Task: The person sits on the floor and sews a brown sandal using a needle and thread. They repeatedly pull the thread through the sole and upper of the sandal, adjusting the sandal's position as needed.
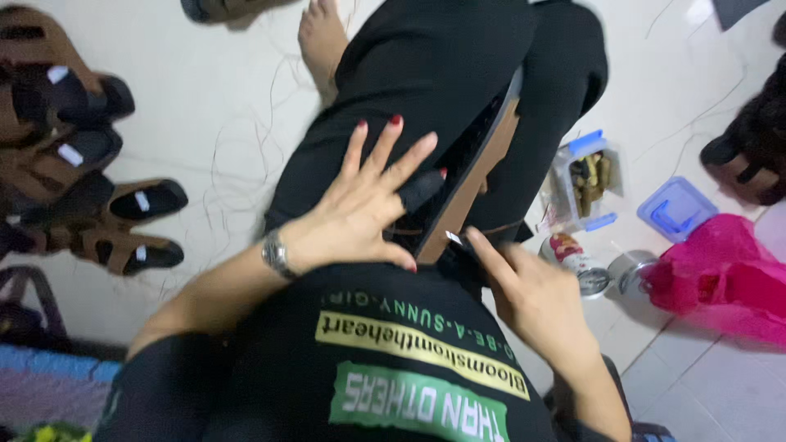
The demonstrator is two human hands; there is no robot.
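Sandal sole (471,176) lies on our lap, toe toward 1 o'clock. Left hand (360,205) presses it with fingers splayed; right hand (524,286) pinches its heel end, maybe with a small tool, hard to tell. Finished sandals (123,225) sit at 9 o'clock, so we're mid-batch.

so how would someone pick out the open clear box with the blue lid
Start at the pink bag on the white floor, right of the person's legs. The clear box sits up-left of it, holding brownish cylinders; its neighbour, a blue-lidded box, is shut.
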